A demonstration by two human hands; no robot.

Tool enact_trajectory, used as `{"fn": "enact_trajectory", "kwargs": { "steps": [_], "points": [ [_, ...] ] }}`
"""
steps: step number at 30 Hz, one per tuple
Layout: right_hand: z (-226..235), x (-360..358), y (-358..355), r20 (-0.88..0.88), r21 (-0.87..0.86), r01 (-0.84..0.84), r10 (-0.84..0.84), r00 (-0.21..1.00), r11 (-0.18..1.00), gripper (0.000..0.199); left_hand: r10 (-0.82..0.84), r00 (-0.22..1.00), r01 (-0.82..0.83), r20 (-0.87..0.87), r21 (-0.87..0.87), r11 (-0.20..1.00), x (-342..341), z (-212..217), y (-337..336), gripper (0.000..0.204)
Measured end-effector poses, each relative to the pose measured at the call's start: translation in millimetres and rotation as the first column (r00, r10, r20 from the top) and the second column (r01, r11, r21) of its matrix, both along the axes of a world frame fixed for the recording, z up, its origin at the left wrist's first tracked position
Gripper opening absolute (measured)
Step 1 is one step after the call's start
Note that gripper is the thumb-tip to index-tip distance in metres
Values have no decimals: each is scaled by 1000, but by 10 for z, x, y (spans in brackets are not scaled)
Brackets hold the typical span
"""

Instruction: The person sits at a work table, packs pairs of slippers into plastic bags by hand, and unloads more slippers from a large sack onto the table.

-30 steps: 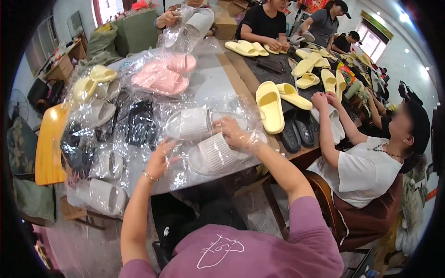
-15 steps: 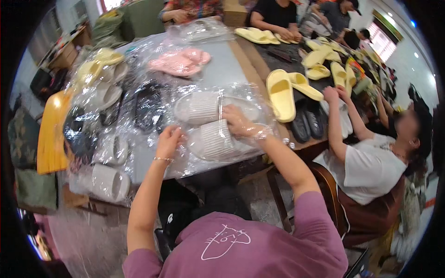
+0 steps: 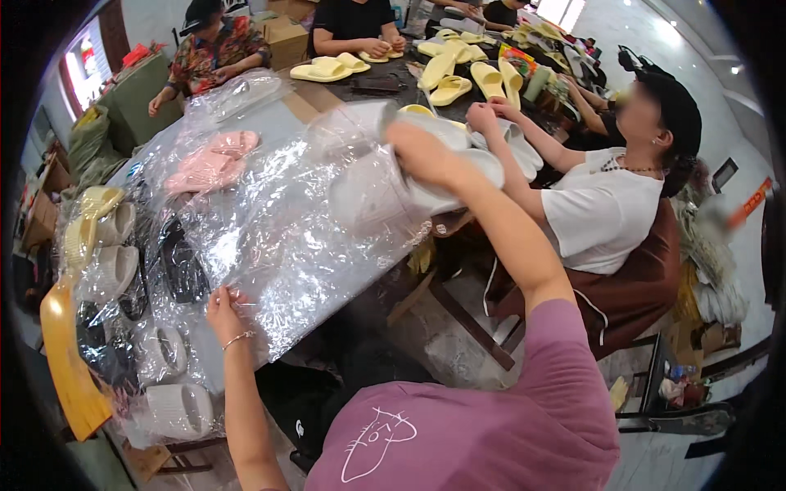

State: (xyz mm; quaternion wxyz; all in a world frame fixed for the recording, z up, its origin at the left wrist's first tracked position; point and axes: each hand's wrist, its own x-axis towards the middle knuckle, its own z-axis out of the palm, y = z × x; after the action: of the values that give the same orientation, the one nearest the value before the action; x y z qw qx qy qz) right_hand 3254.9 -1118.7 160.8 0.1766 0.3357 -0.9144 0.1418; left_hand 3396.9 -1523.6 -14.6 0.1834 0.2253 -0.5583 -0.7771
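Note:
A large clear plastic bag (image 3: 295, 237) stretches across the table's near edge. My left hand (image 3: 223, 311) pinches its lower corner near the table edge. My right hand (image 3: 422, 155) is raised to the right and grips a pair of white slippers (image 3: 458, 164) at the bag's open end. The slippers appear partly inside the plastic.
Bagged slippers cover the grey table (image 3: 270, 123): a pink pair (image 3: 214, 159), black and white pairs at left. Yellow slippers (image 3: 327, 67) lie on the far dark table. A person in a white shirt (image 3: 606, 213) sits close on my right; others sit at the back.
My right hand has lifted the white slippers up and to the right, pulling the bag out long. My left hand moved down to the bag's lower corner.

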Motion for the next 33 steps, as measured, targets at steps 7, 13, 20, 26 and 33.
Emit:
{"fn": "enact_trajectory", "kwargs": {
  "steps": [7,13,20,26,33],
  "points": [
    [805,420,254,-146,-741,125,-340,929,659,20,-24,998,20,-57,-58,998,-46,-28,-8,16],
    [148,887,-933,-111,-629,-66,-5,994,774,19,51,998,-55,-43,-94,994,11,203,214,16],
    [-1100,524,-1522,253,-409,219,-120,960,886,21,54,997,-25,48,-474,880,-51,-71,71,19],
    [-1312,245,-1422,168,-253,441,-410,896,861,24,-105,984,143,143,-285,948,-12,-93,-14,24],
    [-1345,264,-1359,249,-200,483,-432,867,853,28,-322,863,395,389,-123,911,435,334,186,27]
  ]
}}
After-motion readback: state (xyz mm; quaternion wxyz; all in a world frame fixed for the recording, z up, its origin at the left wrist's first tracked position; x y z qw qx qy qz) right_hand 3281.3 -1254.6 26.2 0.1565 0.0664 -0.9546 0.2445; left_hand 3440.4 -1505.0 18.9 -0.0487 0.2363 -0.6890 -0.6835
